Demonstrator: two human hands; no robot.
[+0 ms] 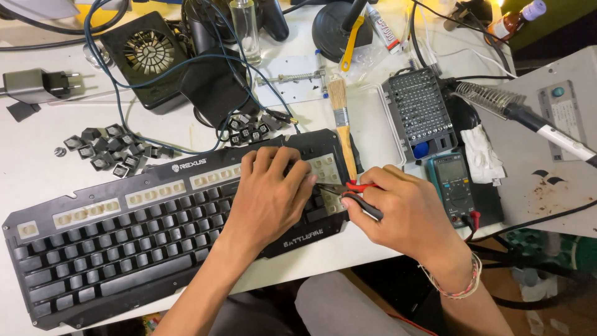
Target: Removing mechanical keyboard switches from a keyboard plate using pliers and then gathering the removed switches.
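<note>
the fingers [292,171] of the left hand [270,196] press down flat on the right end of the black keyboard [124,242], holding nothing, while the right hand [407,214] is closed around red-handled pliers [354,190]. the pliers' long axis runs roughly left-right, tips pointing left at the keys just under the left fingertips, so the right hand is the nearer. loose keycaps [109,149] lie well apart on the desk [37,168]; a paintbrush [342,121] rests across the keyboard's top edge.
</note>
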